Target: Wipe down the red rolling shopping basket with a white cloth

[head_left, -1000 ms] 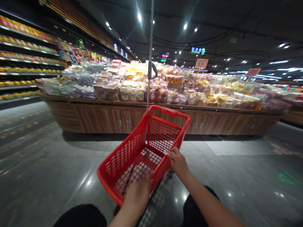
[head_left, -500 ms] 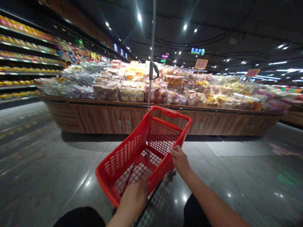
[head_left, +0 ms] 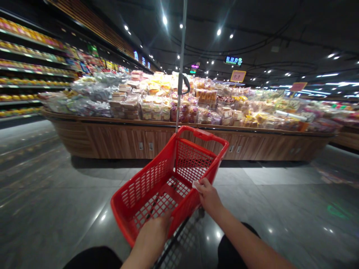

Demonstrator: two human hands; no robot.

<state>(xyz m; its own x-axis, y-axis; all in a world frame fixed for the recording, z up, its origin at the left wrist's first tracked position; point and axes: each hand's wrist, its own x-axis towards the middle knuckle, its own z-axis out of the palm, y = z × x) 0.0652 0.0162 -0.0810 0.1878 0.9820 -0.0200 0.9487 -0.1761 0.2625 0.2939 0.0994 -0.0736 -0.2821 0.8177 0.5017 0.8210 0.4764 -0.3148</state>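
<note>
Left side: wall shelves (head_left: 25,71) of brightly packaged goods, blurred, labels unreadable. Polished grey tile floor (head_left: 70,209) runs from there up to the display.

Left hand (head_left: 151,235): on the near edge of the red plastic basket (head_left: 140,190), back of hand up, fingers hidden behind the rim. Grip reads as clenched on the rim, though the fingertips can't be seen.

Basket: sits tilted on a metal cart frame (head_left: 179,235), mesh floor and walls showing, nothing visible inside. It's low in the view, between the two hands, with its far end pointing at the display. A thin cart pole (head_left: 181,74) rises from behind its far rim.

Right hand (head_left: 209,198): on the right rim of the basket, fingers curled over the edge, clenched. A small white scrap (head_left: 194,185) shows at the fingertips; can't tell what it is.

Ahead: wooden display bench (head_left: 117,140) piled with bagged bread and pastries (head_left: 153,110). Basket is well short of it. Price sign (head_left: 238,76) stands over the pile, with a second sign (head_left: 298,86) further right.

Step in hand looks like steering the cart across the floor, both hands committed. Judgement: taking anything off the bench calls for getting close and freeing one hand from the rim.
</note>
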